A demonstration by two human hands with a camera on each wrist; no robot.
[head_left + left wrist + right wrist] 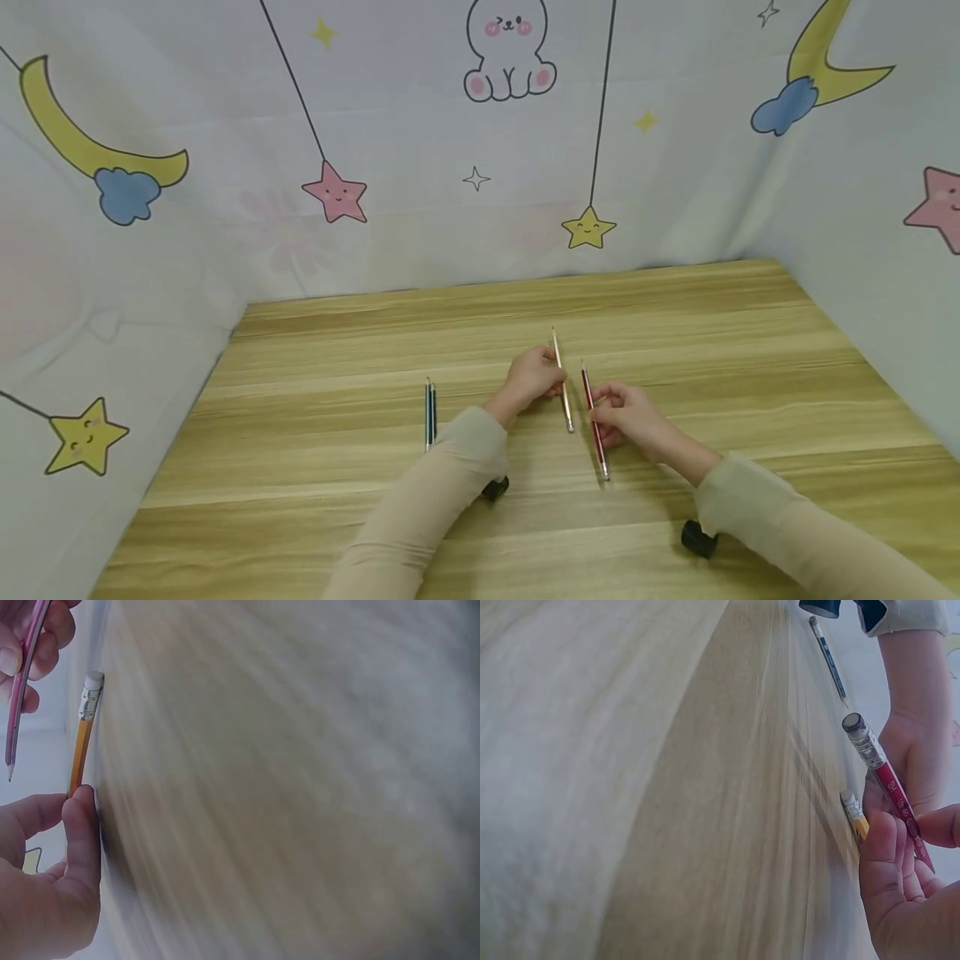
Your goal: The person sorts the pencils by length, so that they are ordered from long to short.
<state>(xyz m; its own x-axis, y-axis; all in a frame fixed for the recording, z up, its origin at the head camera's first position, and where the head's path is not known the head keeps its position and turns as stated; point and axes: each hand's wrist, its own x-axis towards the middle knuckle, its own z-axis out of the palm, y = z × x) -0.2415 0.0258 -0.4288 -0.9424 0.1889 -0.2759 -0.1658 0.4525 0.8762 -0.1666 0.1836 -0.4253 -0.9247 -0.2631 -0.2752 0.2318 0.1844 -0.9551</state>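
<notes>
Your light wood-grain counter (585, 542) is the largest thing here and carries the pencils. Over its middle, your bare left hand (534, 373) has its fingers pinched narrow on the shaft of an orange, slim, straight wooden pencil (82, 735); it sits low, and you cannot tell whether it touches the surface. Just to its right, your bare right hand (630, 417) holds a dark-red, slim, straight wooden pencil (892, 791) between narrowed fingers, raised off the surface. Well to the left, a dark green wooden pencil (427, 412) and a darker, near-black pencil (433, 412) make 2 more, lying side by side.

Expect all 4 to be very light and stiff, with smooth shafts that may roll or twist under an uneven pinch. Take hold near mid-shaft, where the weight should balance; a gentle squeeze should do. On the orange pencil, the silver metal ferrule (88, 705) looks firm, but the white eraser (94, 677) will likely give if you press it. Keep your fingers off the red pencil's sharpened tip (10, 778), probably its most fragile part.
</notes>
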